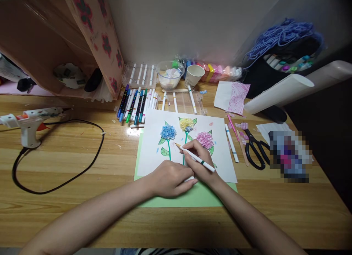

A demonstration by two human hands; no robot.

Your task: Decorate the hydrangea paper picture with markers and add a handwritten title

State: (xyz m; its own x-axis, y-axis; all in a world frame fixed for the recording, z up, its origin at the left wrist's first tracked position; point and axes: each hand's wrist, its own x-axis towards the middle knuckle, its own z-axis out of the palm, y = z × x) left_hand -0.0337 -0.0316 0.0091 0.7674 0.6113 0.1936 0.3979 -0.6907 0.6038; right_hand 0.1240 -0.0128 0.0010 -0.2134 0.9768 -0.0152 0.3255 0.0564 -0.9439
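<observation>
My right hand (202, 157) grips a white marker (198, 159) with a green band, its tan tip pointing up-left at the drawing. That tip lies between the blue flower (168, 131) and the yellow flower (187, 124); I cannot tell whether it touches the paper. Curled on the lower part of the white paper (148, 163), my left hand (172, 178) has a small white piece like a marker cap (189, 179) between thumb and fingers. The flowers have shaggy, raised heads and green stems. The pink flower (205, 139) is beside my right hand, its stem partly hidden.
Green paper (189, 200) lies under the drawing. Several markers (137, 102), a plastic bowl (170, 75) and a paper cup (194, 75) stand behind. Black scissors (255, 152) and a capped marker (231, 143) lie right. A corded glue gun (30, 124) stands left.
</observation>
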